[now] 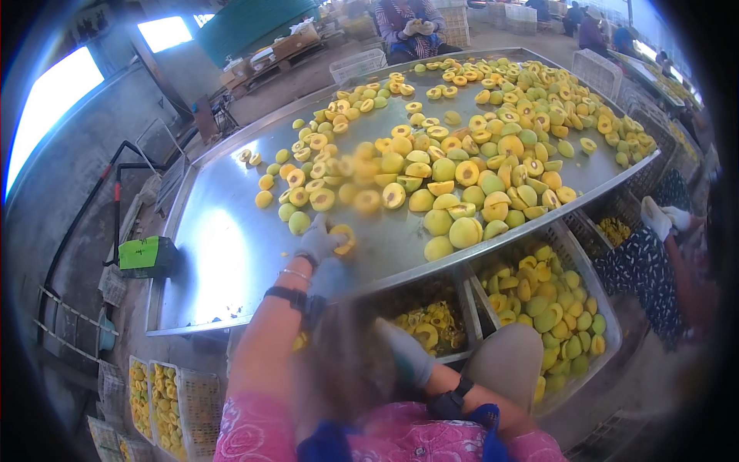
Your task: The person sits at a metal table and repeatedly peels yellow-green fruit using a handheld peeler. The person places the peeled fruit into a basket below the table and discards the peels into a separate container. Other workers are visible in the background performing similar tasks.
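My left hand (317, 241), in a pale work glove, reaches over the metal table (260, 254) near its front edge. Its thumb and fingers close on a yellow stone-fruit half (344, 239), cut side partly showing. Just beyond it lies a large spread of halved yellow-green stone fruits (462, 173), several with brown pit hollows facing up. Low before my lap, below the table edge, is my right hand (404, 349), also gloved and blurred. It is beside a crate of fruit scraps (430, 326); its fingers are too blurred to show whether they hold anything.
A plastic crate of fruit halves (545, 315) stands under the table edge at right. Upright crates (199, 398) with fruit are at lower left. A co-worker's gloved hands (664, 216) are at right; another person (410, 26) sits across the table. A green-topped box (144, 257) adjoins the left rim.
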Demonstrator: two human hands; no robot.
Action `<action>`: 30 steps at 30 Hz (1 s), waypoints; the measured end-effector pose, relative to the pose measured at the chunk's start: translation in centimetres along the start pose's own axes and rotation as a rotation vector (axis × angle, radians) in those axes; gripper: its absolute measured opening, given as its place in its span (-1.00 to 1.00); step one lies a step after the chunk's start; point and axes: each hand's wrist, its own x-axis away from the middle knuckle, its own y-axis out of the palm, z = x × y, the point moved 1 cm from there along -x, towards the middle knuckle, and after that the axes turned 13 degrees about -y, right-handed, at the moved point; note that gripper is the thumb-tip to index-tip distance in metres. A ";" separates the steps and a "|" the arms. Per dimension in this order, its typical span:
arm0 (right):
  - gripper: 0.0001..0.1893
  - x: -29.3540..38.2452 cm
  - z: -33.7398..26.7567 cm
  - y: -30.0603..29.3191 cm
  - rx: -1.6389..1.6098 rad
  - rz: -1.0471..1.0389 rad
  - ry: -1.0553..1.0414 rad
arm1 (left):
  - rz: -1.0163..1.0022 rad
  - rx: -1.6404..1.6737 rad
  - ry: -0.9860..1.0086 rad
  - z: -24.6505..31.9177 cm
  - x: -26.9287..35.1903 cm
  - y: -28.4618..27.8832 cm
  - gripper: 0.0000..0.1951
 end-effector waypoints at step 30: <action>-0.67 0.3 -4.3 -0.6 0.207 0.183 0.211 | -0.476 1.530 0.027 3.7 21.7 8.4 -0.59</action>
